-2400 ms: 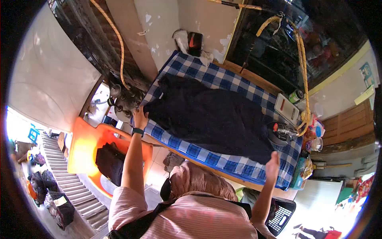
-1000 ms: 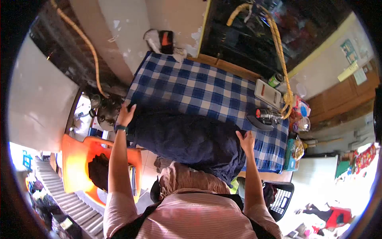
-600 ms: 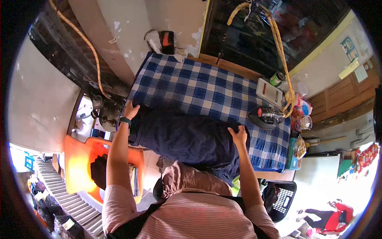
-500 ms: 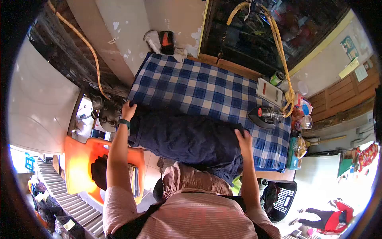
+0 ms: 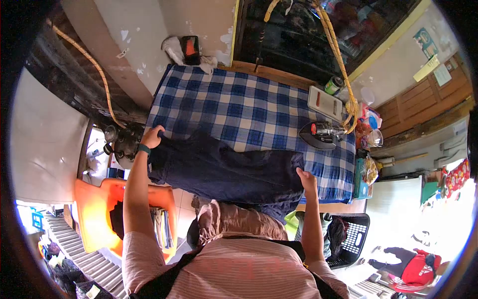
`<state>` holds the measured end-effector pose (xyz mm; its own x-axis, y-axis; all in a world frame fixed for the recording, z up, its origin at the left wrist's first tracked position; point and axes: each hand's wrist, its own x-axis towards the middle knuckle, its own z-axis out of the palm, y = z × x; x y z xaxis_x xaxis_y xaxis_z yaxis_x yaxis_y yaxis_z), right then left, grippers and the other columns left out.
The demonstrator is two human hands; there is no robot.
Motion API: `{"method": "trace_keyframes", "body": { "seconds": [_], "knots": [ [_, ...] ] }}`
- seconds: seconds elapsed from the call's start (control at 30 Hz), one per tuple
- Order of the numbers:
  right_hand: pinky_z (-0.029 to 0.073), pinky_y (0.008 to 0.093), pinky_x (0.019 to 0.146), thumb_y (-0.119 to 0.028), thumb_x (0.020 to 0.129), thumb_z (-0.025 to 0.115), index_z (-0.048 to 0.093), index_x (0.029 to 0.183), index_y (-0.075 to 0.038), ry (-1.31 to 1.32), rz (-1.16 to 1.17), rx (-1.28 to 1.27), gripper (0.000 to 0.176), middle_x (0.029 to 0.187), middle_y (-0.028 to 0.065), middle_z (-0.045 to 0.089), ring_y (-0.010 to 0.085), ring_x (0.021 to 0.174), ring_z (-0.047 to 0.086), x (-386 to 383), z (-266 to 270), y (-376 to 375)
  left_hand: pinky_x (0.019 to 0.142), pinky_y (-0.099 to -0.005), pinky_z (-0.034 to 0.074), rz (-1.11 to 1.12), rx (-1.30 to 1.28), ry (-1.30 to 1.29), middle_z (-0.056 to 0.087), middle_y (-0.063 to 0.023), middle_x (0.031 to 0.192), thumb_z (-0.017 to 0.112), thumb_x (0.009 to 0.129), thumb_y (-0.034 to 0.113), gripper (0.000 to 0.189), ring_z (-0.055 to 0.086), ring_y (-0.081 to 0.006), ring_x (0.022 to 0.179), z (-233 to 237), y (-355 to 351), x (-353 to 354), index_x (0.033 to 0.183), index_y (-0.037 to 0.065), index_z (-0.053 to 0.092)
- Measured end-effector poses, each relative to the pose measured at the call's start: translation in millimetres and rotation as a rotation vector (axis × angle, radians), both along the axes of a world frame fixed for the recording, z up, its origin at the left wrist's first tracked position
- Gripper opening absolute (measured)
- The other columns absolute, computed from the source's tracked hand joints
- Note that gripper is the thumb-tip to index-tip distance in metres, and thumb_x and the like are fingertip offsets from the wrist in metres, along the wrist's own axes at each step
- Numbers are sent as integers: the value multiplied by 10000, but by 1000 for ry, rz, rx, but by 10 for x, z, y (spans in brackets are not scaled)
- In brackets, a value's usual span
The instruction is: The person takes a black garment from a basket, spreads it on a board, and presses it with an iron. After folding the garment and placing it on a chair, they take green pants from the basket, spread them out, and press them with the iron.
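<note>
A dark navy garment (image 5: 224, 172) lies across the near part of a blue-and-white checked cloth (image 5: 234, 107), part of it hanging over the front edge. My left hand (image 5: 153, 137) grips its far left corner between thumb and fingers. At the right end, my right hand (image 5: 306, 179) is closed on the garment's edge, thumb on top and the other fingers mostly hidden. The fabric between my hands is fairly flat, with some soft folds. Beyond my right hand, a clothes iron (image 5: 318, 134) rests on the checked cloth.
A pale tray (image 5: 324, 103) and a green can (image 5: 333, 85) stand near the iron, with a yellow cord (image 5: 343, 60) hanging above. An orange chair (image 5: 94, 214) holding clothes is on the left. A black basket (image 5: 356, 239) stands at right. A person in red (image 5: 420, 271) is farther off.
The garment has gone from bunched and rounded to flatter and more spread. My right hand has shifted from lying over its right end to pinching the edge. The whole view has shifted slightly.
</note>
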<state>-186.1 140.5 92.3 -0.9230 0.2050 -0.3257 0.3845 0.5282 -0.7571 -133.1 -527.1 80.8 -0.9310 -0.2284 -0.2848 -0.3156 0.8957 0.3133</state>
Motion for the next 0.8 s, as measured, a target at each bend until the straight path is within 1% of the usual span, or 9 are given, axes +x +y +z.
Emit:
{"method": "trace_keyframes", "body": {
  "seconds": [0.07,0.2,0.27,0.33,0.4,0.47,0.67,0.73,0.8],
  "knots": [
    [403,275,611,-452,757,735,661,893,40,-125,81,139,515,732,-14,591,87,679,475,-149,-175,75,754,-464,477,16,3,-15,575,-246,1116,640,785,142,285,584,-413,924,336,174,42,1059,111,571],
    [441,292,765,-477,772,705,673,1005,20,-240,172,-459,550,884,78,672,158,842,586,-110,2,81,730,-423,472,314,118,28,646,-198,772,703,741,252,270,601,-388,788,518,142,114,722,-3,615],
    [437,297,790,-421,787,720,660,1009,30,-4,213,-172,506,874,53,661,151,829,574,-106,777,67,698,-374,481,383,57,19,654,-190,770,728,709,273,325,629,-346,737,878,176,238,718,-38,632],
    [433,267,794,-344,819,713,646,1033,15,109,-106,-197,423,912,44,655,125,840,567,-166,1158,221,663,-324,481,241,126,350,677,-155,788,734,702,249,286,648,-254,702,973,-80,403,781,-19,671],
    [406,216,785,-290,848,690,631,1068,-20,254,-159,-605,354,944,20,641,85,875,550,-299,1510,457,633,-306,480,214,208,583,686,-106,772,723,704,200,222,643,-176,694,1324,-175,486,795,1,688],
    [410,193,645,-239,891,640,616,912,-143,400,-210,-965,101,796,-90,536,34,730,517,-475,2014,263,646,-294,463,298,273,669,624,-34,762,659,722,72,137,587,-149,654,1668,-269,448,836,-1,638],
    [449,164,707,-229,888,647,575,1094,-84,607,-73,-1047,262,744,-78,551,-8,733,536,-1344,2707,-10,587,-263,462,257,-342,1196,605,-33,873,638,799,73,192,569,-108,664,2484,-424,33,982,38,590],
    [456,199,732,-200,884,637,582,1087,-91,646,-52,-1122,237,862,-52,593,36,818,560,-1656,2900,129,555,-249,491,570,232,1324,606,-42,863,618,852,91,158,580,-102,687,2952,-180,-90,995,29,598],
    [463,233,756,-171,881,627,588,1080,-97,685,-35,-1191,217,979,-26,636,79,904,584,-1685,3212,21,545,-245,504,514,256,1430,610,-43,872,602,868,91,162,584,-99,688,3173,-332,-194,1014,23,604]
  ]
}}
